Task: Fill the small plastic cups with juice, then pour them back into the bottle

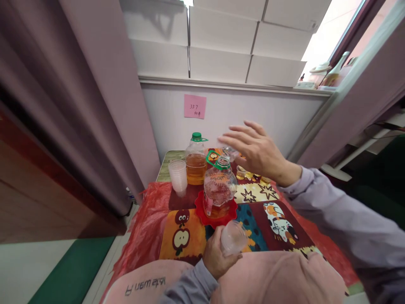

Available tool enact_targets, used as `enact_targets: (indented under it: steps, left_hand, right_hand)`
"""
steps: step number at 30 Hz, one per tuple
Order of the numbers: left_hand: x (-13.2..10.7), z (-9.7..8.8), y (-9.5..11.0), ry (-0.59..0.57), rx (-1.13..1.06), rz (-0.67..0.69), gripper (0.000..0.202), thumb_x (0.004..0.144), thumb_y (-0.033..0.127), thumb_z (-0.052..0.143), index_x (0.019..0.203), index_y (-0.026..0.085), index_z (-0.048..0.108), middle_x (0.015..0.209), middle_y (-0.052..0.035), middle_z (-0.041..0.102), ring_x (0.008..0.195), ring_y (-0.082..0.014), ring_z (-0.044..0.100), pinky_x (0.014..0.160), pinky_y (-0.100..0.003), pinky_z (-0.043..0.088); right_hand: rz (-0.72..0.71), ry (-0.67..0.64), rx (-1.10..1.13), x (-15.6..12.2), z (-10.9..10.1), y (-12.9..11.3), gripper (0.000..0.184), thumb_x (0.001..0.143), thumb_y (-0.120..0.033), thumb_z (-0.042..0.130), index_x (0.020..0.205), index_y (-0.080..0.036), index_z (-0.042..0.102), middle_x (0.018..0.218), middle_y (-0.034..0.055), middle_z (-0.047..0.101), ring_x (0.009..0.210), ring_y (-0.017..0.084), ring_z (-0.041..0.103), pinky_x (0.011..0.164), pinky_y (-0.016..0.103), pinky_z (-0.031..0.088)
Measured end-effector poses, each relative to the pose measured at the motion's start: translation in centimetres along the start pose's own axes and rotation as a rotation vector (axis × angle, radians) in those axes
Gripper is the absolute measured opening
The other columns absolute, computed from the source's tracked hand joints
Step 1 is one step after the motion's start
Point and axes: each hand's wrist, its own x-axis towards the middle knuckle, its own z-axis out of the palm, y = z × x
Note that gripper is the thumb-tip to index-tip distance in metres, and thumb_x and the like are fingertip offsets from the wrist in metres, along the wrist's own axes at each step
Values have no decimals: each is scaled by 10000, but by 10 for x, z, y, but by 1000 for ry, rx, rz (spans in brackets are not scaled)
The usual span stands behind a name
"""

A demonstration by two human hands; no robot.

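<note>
My left hand [219,255] is wrapped round a clear plastic cup [234,240], close to the table's front edge. My right hand [257,150] is raised to the right of an uncapped clear jug [220,190], its fingers stretched out and slightly blurred. A clear shape shows beneath those fingers; I cannot tell what it is. Amber liquid lies low in the jug, which stands in a red scalloped dish [200,209]. Behind it on the left is a second jug [196,166] of amber liquid with a green cap. A stack of clear cups [178,175] stands beside that one.
A patterned cloth [193,236] and red plastic sheeting [142,228] cover the table. Cups with amber liquid [242,172] stand at the back right, partly behind my right hand. A pink note [195,106] is stuck on the wall. Bottles [338,71] sit on the windowsill.
</note>
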Motion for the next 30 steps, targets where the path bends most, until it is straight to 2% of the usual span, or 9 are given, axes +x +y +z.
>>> enact_targets:
  steps: [4, 6, 9, 14, 20, 23, 25, 27, 30]
  left_hand:
    - [0, -1, 2, 38, 41, -48, 701, 596, 354, 954, 1209, 233, 634, 1051, -59, 820, 925, -293, 798, 843, -420, 639]
    - [1, -2, 5, 34, 34, -70, 710, 595, 341, 956, 1218, 232, 632, 1070, -58, 825, 933, -287, 796, 851, -419, 636]
    - [4, -1, 10, 23, 14, -78, 669, 625, 359, 946, 1205, 231, 637, 1087, -63, 831, 954, -284, 796, 862, -418, 630]
    - [6, 0, 14, 21, -5, -52, 678, 660, 446, 929, 1237, 244, 635, 1119, -78, 832, 982, -286, 802, 884, -418, 628]
    - [6, 0, 13, 39, 27, -5, 530, 747, 449, 835, 1190, 253, 620, 1071, -69, 825, 916, -268, 808, 818, -389, 638]
    - [7, 0, 11, 48, 19, 59, 547, 767, 496, 809, 1211, 240, 617, 1054, -73, 824, 909, -276, 814, 804, -397, 648]
    - [7, 0, 11, 46, 24, 65, 557, 786, 534, 792, 1222, 231, 621, 1046, -78, 823, 895, -276, 815, 789, -401, 652]
    - [7, 1, 11, 40, 46, 45, 529, 799, 542, 784, 1199, 230, 632, 1023, -74, 819, 865, -267, 808, 777, -399, 651]
    - [6, -1, 10, 26, 66, 16, 560, 760, 516, 847, 1194, 228, 643, 1010, -60, 810, 864, -263, 795, 790, -402, 650]
  right_hand:
    - [591, 423, 406, -76, 30, -31, 734, 954, -401, 748, 1601, -239, 440, 1424, 181, 720, 1291, 350, 720, 1130, 564, 585]
    - [818, 452, 705, -120, 56, -53, 824, 981, -485, 704, 1667, -301, 287, 1495, 187, 674, 1233, 347, 764, 1032, 561, 649]
    - [1022, 419, 947, -169, 90, -87, 755, 970, -530, 720, 1614, -294, 404, 1492, 213, 671, 1163, 363, 800, 982, 557, 676]
    - [988, 400, 1006, -195, 109, -119, 732, 955, -467, 748, 1611, -304, 467, 1502, 187, 675, 1210, 359, 781, 1003, 551, 674]
    - [779, 224, 674, -205, 120, -133, 708, 946, -419, 725, 1612, -297, 518, 1520, 166, 677, 1386, 406, 670, 1164, 638, 562]
    - [681, 167, 584, -220, 135, -143, 734, 993, -475, 642, 1679, -308, 443, 1633, 160, 593, 1504, 437, 568, 1238, 706, 465]
    - [677, 130, 569, -230, 143, -149, 738, 1024, -480, 574, 1723, -382, 359, 1670, 114, 565, 1526, 436, 548, 1255, 735, 434]
    - [701, 99, 595, -237, 147, -150, 750, 1013, -496, 572, 1712, -534, 301, 1682, 24, 560, 1521, 424, 556, 1246, 736, 453]
    - [775, 157, 722, -239, 142, -125, 736, 991, -517, 593, 1652, -657, 301, 1672, -60, 564, 1510, 396, 576, 1188, 725, 521]
